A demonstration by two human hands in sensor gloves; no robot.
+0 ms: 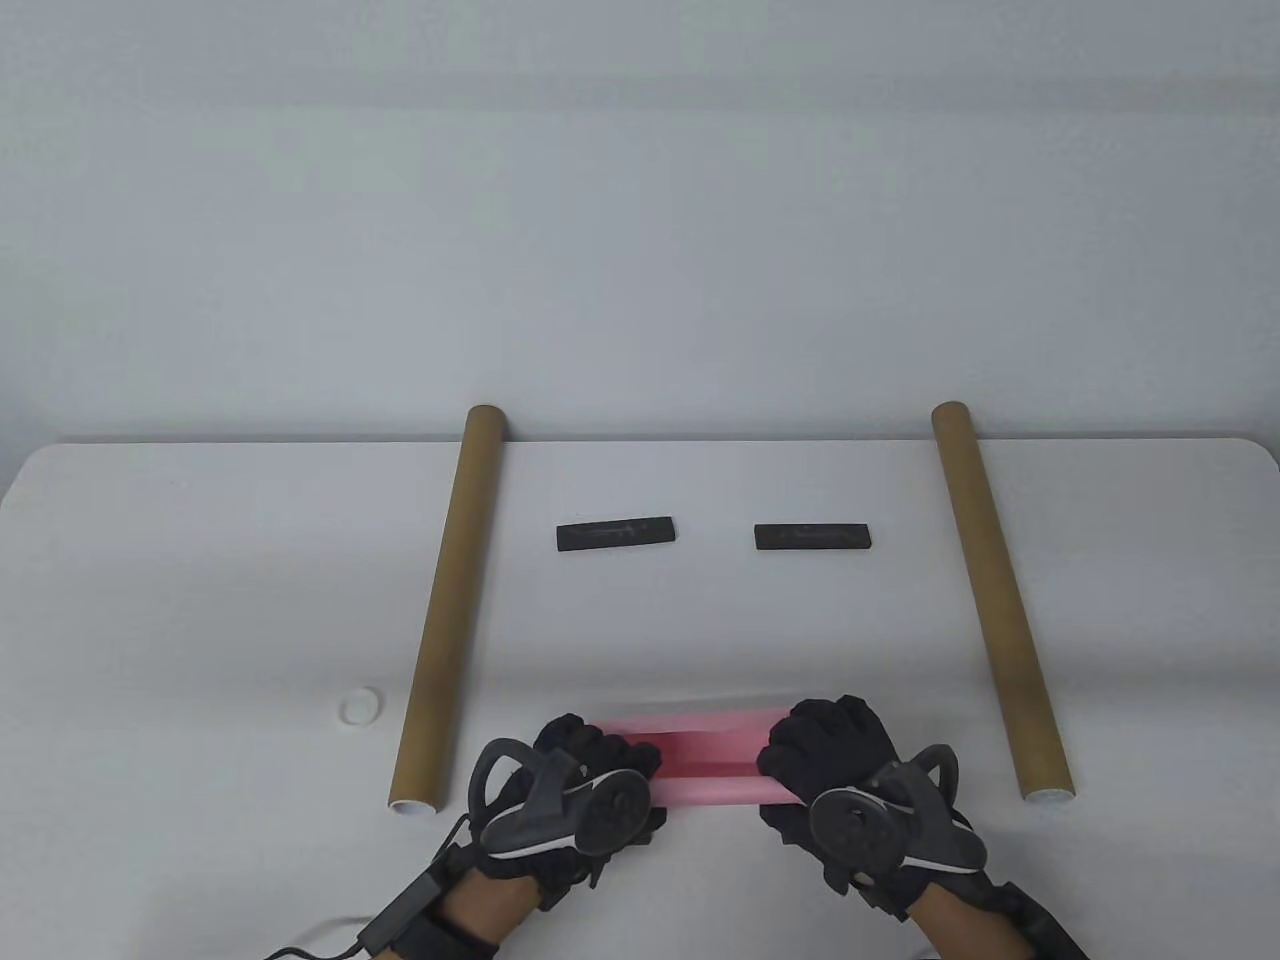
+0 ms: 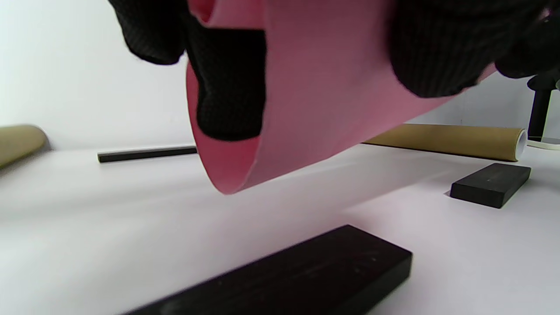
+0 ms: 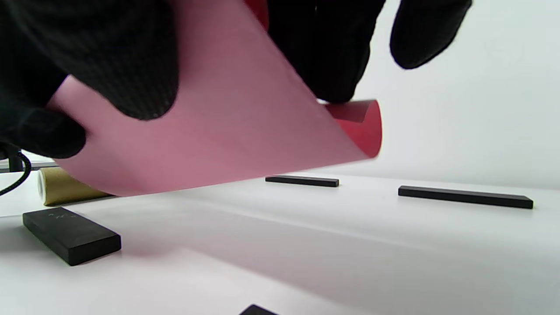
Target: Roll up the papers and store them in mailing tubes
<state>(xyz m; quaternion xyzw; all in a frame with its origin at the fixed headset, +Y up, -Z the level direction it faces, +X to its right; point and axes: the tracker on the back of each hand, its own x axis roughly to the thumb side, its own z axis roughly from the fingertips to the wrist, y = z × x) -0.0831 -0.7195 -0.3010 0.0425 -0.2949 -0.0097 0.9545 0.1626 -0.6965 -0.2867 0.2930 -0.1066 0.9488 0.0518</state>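
Both hands grasp the pink paper roll (image 1: 715,765), left hand (image 1: 580,790) and right hand (image 1: 850,790) at its ends, bottom centre, lifted. Roll runs left-right; the mailing tubes (image 1: 445,610) (image 1: 1000,600) run crosswise, one nearer each hand.

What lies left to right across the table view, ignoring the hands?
Small white round cap → left brown cardboard mailing tube → left flat black bar → rolled pink paper → right flat black bar → right brown cardboard mailing tube.
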